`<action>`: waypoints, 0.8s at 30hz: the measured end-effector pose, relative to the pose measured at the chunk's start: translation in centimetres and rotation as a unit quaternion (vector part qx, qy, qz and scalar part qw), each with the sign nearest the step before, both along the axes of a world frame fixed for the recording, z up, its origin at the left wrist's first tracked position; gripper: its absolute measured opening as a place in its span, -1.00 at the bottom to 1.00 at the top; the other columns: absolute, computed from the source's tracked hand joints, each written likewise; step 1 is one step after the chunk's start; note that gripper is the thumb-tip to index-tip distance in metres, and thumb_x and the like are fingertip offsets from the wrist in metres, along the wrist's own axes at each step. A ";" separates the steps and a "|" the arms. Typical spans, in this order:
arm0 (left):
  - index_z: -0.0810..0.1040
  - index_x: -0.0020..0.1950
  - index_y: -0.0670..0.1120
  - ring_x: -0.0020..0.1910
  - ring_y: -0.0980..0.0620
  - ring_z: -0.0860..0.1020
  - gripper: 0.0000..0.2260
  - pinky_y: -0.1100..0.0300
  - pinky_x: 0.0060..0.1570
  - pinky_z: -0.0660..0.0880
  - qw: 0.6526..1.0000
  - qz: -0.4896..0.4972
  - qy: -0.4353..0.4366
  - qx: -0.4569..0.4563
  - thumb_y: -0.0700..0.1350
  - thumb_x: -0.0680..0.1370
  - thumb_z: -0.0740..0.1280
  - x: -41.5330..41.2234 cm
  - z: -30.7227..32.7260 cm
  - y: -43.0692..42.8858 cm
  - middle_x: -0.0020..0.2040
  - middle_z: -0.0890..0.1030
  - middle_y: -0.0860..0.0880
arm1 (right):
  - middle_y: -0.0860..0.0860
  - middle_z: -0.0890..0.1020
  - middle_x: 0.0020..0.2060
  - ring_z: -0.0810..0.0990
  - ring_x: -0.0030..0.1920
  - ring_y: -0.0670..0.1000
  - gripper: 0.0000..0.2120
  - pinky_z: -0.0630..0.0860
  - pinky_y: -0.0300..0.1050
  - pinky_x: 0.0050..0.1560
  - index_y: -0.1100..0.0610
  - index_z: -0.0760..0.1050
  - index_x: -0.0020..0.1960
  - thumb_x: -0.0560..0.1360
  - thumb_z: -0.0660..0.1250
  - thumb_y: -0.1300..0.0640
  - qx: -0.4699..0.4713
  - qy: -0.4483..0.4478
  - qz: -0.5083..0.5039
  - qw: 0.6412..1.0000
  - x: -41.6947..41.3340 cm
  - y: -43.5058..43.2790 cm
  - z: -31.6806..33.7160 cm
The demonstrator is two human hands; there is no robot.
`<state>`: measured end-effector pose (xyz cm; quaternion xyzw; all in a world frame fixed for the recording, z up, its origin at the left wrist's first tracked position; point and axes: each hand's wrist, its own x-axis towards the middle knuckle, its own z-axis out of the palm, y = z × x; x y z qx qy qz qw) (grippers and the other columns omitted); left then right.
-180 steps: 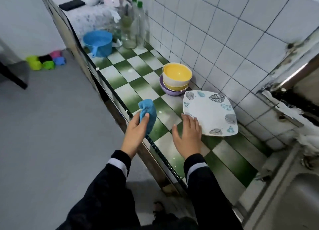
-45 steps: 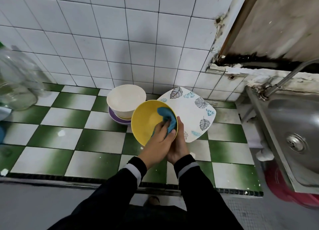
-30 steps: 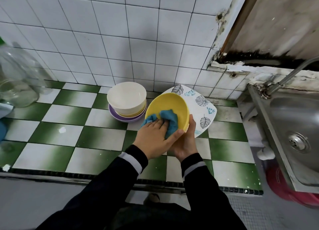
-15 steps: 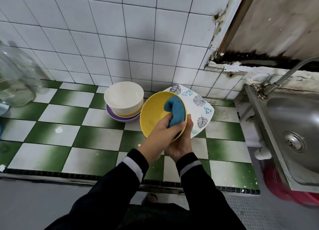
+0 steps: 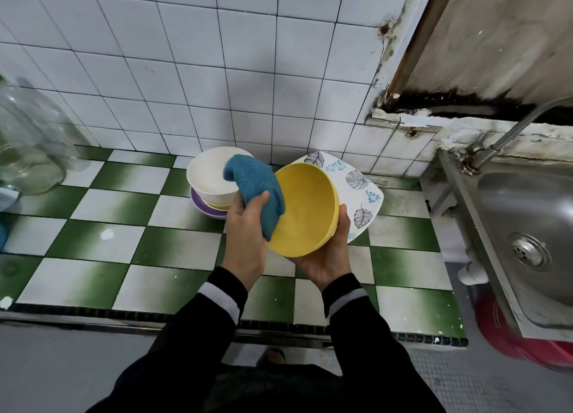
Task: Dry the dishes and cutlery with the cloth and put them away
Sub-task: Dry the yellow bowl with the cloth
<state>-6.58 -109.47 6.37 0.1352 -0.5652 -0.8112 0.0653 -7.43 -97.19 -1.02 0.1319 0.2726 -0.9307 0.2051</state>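
Head view, nearest to farthest. Two black sleeves (image 5: 366,335) with white cuff bands reach forward over the near edge of the green-and-white checkered counter (image 5: 93,235).

Left hand (image 5: 245,242): thumb and fingers are clamped on the blue cloth (image 5: 257,192). The cloth is folded over the fingers, and its lower end lies against the left inner rim of the yellow bowl (image 5: 305,209).

Right hand (image 5: 328,257): the palm cradles the yellow bowl from below, with the thumb up along the bowl's right wall. The fingers are hidden under the bowl. The bowl is held above the counter, tilted, with its opening facing left and up.

Just beyond the hands, a stack of bowls stands on the counter. The white bowl (image 5: 207,176) sits on top, a yellowish rim shows under it, and the purple bowl (image 5: 204,206) is at the bottom. To the right of the stack, partly behind the yellow bowl, lies the leaf-patterned plate (image 5: 356,192).

At the right, a steel sink (image 5: 527,214) adjoins the counter, with a tap (image 5: 521,124) at its far edge and a red tub (image 5: 511,335) below it. A clear glass jar (image 5: 28,142) stands at the far left. A white tiled wall (image 5: 217,71) closes the far side.
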 end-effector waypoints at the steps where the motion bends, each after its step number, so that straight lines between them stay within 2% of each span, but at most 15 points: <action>1: 0.50 0.26 -0.07 0.05 0.15 0.56 -0.77 0.23 0.05 0.52 0.998 0.022 0.023 -0.059 -0.25 0.63 0.25 0.1 -0.2 0.0 0.05 0.59 0.00 | 0.18 0.54 0.34 0.57 0.26 0.24 0.11 0.48 0.27 0.27 0.05 0.34 0.50 0.09 0.58 -0.39 0.010 0.008 0.002 1.000 0.0 -0.1 0.2; 3: 0.43 0.37 -0.15 -0.11 0.29 0.49 -0.69 0.37 -0.06 0.46 0.979 0.009 0.086 -0.184 -0.30 0.62 0.24 0.1 -1.6 -0.1 -0.03 0.53 0.01 | 0.18 0.54 0.34 0.58 0.23 0.22 0.15 0.53 0.25 0.22 0.05 0.33 0.50 0.05 0.58 -0.41 0.032 0.015 0.010 0.999 0.3 -0.2 1.1; 4: 0.40 0.41 -0.16 -0.11 0.29 0.47 -0.65 0.38 -0.05 0.45 0.965 -0.024 0.105 -0.238 -0.31 0.62 0.23 -0.1 -2.0 -0.3 -0.02 0.53 -0.01 | 0.17 0.55 0.33 0.58 0.23 0.21 0.15 0.51 0.25 0.23 0.06 0.34 0.50 0.05 0.58 -0.42 0.028 0.013 0.014 0.999 0.4 -0.3 1.2; 6: 0.35 0.47 -0.08 0.16 0.22 0.47 -0.59 0.30 0.24 0.41 0.941 -0.089 0.129 -0.299 -0.26 0.61 0.22 -0.6 -3.1 -0.6 0.21 0.54 -0.03 | 0.16 0.58 0.29 0.60 0.21 0.19 0.10 0.55 0.23 0.20 0.07 0.39 0.46 0.07 0.58 -0.41 0.020 0.019 0.027 0.999 0.7 -0.6 1.2; 7: 0.32 0.50 -0.02 0.33 0.16 0.40 -0.55 0.25 0.39 0.31 0.930 -0.112 0.127 -0.327 -0.23 0.60 0.21 -0.6 -3.6 -0.8 0.36 0.48 -0.02 | 0.16 0.60 0.27 0.62 0.19 0.19 0.06 0.58 0.21 0.14 0.07 0.42 0.43 0.07 0.58 -0.40 0.017 0.027 0.032 0.999 0.8 -0.7 1.1; 8: 0.29 0.52 0.00 0.44 0.12 0.32 -0.52 0.25 0.45 0.20 0.916 -0.132 0.121 -0.358 -0.20 0.59 0.19 -0.6 -3.8 -0.8 0.45 0.40 0.00 | 0.17 0.60 0.26 0.63 0.18 0.19 0.02 0.60 0.18 0.10 0.07 0.44 0.41 0.08 0.58 -0.40 0.016 0.033 0.034 0.999 0.8 -0.8 1.2; 10: 0.25 0.55 0.00 0.51 0.07 0.20 -0.50 0.24 0.48 0.08 0.873 -0.175 0.091 -0.446 -0.21 0.61 0.18 -0.8 -4.4 -0.9 0.54 0.28 0.02 | 0.17 0.57 0.31 0.59 0.24 0.19 -0.01 0.57 0.19 0.16 0.07 0.44 0.42 0.13 0.56 -0.39 0.022 0.042 0.043 0.998 1.0 -1.0 1.3; 12: 0.23 0.55 -0.03 0.54 -0.02 0.14 -0.50 0.11 0.54 0.03 0.807 -0.235 0.070 -0.538 -0.21 0.61 0.20 -1.2 -4.8 -1.1 0.57 0.22 -0.02 | 0.17 0.50 0.39 0.52 0.34 0.20 -0.02 0.49 0.22 0.25 0.07 0.38 0.47 0.20 0.53 -0.39 0.029 0.055 0.046 0.997 1.1 -1.2 1.0; 13: 0.22 0.55 -0.05 0.55 -0.05 0.14 -0.50 0.07 0.54 0.04 0.780 -0.264 0.061 -0.564 -0.19 0.61 0.20 -1.3 -4.8 -1.2 0.57 0.21 -0.04 | 0.17 0.48 0.40 0.49 0.37 0.20 -0.02 0.46 0.23 0.28 0.07 0.36 0.49 0.23 0.51 -0.38 0.033 0.056 0.044 0.997 1.2 -1.3 0.7; 15: 0.23 0.55 -0.07 0.52 -0.08 0.20 -0.52 0.09 0.51 0.09 0.751 -0.313 0.033 -0.580 -0.16 0.62 0.18 -1.5 -4.4 -1.2 0.55 0.25 -0.07 | 0.20 0.46 0.42 0.44 0.41 0.22 0.00 0.44 0.23 0.32 0.11 0.32 0.52 0.24 0.51 -0.38 0.038 0.058 0.030 0.997 1.1 -1.3 0.3; 17: 0.28 0.53 -0.05 0.45 -0.09 0.31 -0.55 0.15 0.40 0.21 0.742 -0.354 0.001 -0.569 -0.14 0.63 0.17 -1.5 -3.5 -1.1 0.48 0.37 -0.07 | 0.22 0.51 0.36 0.48 0.37 0.23 0.01 0.50 0.20 0.27 0.16 0.37 0.48 0.21 0.54 -0.37 0.033 0.058 0.006 0.998 0.9 -0.9 0.1; 19: 0.38 0.47 0.03 0.35 -0.08 0.41 -0.59 0.17 0.30 0.32 0.746 -0.385 -0.021 -0.542 -0.12 0.61 0.19 -1.2 -2.4 -0.9 0.38 0.49 -0.06 | 0.23 0.59 0.24 0.58 0.24 0.23 -0.02 0.58 0.15 0.15 0.18 0.47 0.36 0.13 0.58 -0.37 0.033 0.059 -0.016 0.998 0.7 -0.5 0.2; 20: 0.45 0.42 0.07 0.30 -0.07 0.45 -0.61 0.16 0.27 0.35 0.759 -0.400 -0.042 -0.513 -0.09 0.59 0.20 -1.0 -2.0 -0.7 0.32 0.54 -0.04 | 0.23 0.63 0.16 0.62 0.17 0.23 -0.03 0.61 0.13 0.10 0.19 0.50 0.29 0.07 0.60 -0.37 0.035 0.058 -0.024 0.997 0.6 -0.2 0.2; 22: 0.59 0.25 0.05 0.15 -0.03 0.52 -0.63 0.09 0.20 0.40 0.809 -0.416 -0.074 -0.409 -0.02 0.47 0.24 -0.5 -1.5 -0.6 0.13 0.61 -0.02 | 0.21 0.64 0.06 0.64 0.07 0.22 -0.02 0.63 0.10 0.02 0.20 0.51 0.21 0.01 0.60 -0.40 0.042 0.046 -0.036 0.997 0.5 0.1 -0.1; 24: 0.63 0.08 -0.03 -0.04 0.07 0.55 -0.71 0.10 0.07 0.43 0.856 -0.422 -0.090 -0.285 -0.04 0.41 0.27 -0.1 -1.0 -0.4 -0.06 0.62 -0.01 | 0.21 0.57 0.07 0.59 0.09 0.22 0.03 0.62 0.11 0.05 0.20 0.42 0.22 -0.01 0.60 -0.41 0.046 0.028 -0.037 0.998 0.4 0.0 -0.4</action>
